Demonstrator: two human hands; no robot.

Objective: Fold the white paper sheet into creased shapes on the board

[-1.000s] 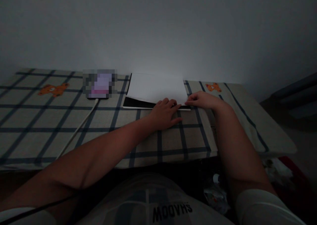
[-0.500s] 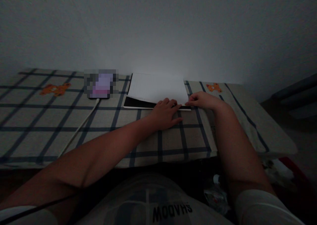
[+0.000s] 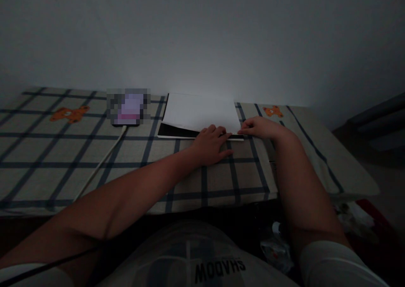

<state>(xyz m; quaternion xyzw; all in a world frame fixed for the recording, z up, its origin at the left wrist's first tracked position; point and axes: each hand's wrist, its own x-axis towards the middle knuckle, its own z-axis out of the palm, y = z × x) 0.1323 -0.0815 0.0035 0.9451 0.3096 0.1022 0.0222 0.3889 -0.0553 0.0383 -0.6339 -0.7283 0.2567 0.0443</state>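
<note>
A white sheet of paper (image 3: 202, 110) lies over a flat black item with a pale near edge (image 3: 174, 130), against the wall. What the black item is, I cannot tell; most of it is covered. The paper's near edge is slightly raised on the left, so a black strip shows beneath it. My left hand (image 3: 211, 145) rests over the near edge, its fingers spread and thumb pointing right. At the near right corner, my right hand (image 3: 253, 127) has thumb and forefinger pinched on the paper.
A checked tablecloth (image 3: 133, 177) with orange bear prints covers the table. To the left lies a phone (image 3: 131, 110), its screen blurred, with a white cable (image 3: 101, 162) running toward me. Below the table's front edge is a clear plastic bottle (image 3: 276, 247). A pale wall (image 3: 202, 38) stands behind.
</note>
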